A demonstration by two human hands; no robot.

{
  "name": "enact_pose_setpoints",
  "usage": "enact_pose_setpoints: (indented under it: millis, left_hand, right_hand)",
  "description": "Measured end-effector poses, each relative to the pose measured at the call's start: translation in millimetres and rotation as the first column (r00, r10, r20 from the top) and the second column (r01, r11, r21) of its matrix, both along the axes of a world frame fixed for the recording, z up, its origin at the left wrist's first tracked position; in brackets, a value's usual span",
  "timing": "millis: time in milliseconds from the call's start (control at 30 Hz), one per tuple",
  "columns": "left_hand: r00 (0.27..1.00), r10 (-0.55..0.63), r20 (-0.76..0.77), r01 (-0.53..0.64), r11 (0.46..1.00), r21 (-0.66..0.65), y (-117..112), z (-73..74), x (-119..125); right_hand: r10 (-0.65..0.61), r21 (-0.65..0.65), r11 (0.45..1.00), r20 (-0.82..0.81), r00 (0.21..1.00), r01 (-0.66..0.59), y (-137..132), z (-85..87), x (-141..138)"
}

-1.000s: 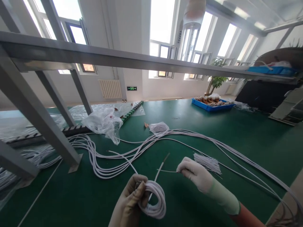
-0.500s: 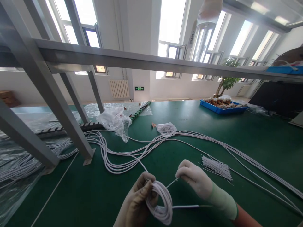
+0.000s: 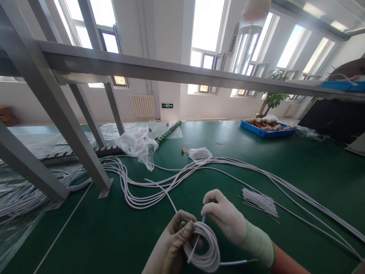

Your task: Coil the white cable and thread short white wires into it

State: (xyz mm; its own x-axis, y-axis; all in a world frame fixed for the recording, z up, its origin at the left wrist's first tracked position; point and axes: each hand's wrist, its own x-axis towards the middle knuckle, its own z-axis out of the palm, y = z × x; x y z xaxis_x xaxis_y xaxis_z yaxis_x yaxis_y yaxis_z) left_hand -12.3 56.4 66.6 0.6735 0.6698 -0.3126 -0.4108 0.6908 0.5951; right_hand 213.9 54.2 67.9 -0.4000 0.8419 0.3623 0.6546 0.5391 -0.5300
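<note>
Your gloved left hand (image 3: pixel 173 247) grips a neat round coil of thin white cable (image 3: pixel 203 246); your right hand (image 3: pixel 222 215) pinches a slim white tie (image 3: pixel 196 240) across its loops.

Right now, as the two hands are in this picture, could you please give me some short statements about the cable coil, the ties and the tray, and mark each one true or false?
1. The left hand holds a coil of white cable. True.
2. The right hand pinches a thin white tie at the coil. True.
3. The right hand is bare. False: it wears a white glove.
4. The blue tray stands on the green table, far from both hands. True.
5. The bundle of short white ties lies in the blue tray. False: it lies on the green table, beside the right hand.
</note>
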Motion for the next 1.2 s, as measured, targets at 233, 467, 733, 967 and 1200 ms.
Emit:
enact_pose_setpoints:
  millis: [233, 467, 733, 967, 1200]
  left_hand:
    - [1.000, -0.011, 0.002, 0.011, 0.996, -0.085, 3, -3.5, 1]
    - [0.992, 0.100, -0.079, -0.110, 0.985, -0.132, 2, 0.8, 5]
    - [0.936, 0.291, -0.195, -0.337, 0.901, -0.273, 0, 6.4, 14]
    - [0.925, 0.291, -0.246, -0.359, 0.880, -0.311, -3, 9.7, 17]
    - [0.912, 0.324, -0.250, -0.392, 0.869, -0.302, -6, 28.5, 19]
  right_hand:
    - [0.048, -0.100, 0.994, 0.049, 0.998, -0.043, 2, -6.3, -2]
    - [-0.085, -0.091, 0.993, -0.053, 0.995, 0.080, -12, 4.2, -15]
    - [-0.097, -0.005, 0.995, 0.342, 0.935, 0.105, -36, 23.4, -65]
    - [-0.194, -0.002, 0.980, 0.180, 0.964, 0.198, -28, 1.8, -83]
    - [-0.026, 0.214, 0.976, 0.344, 0.939, -0.051, -32, -6.8, -76]
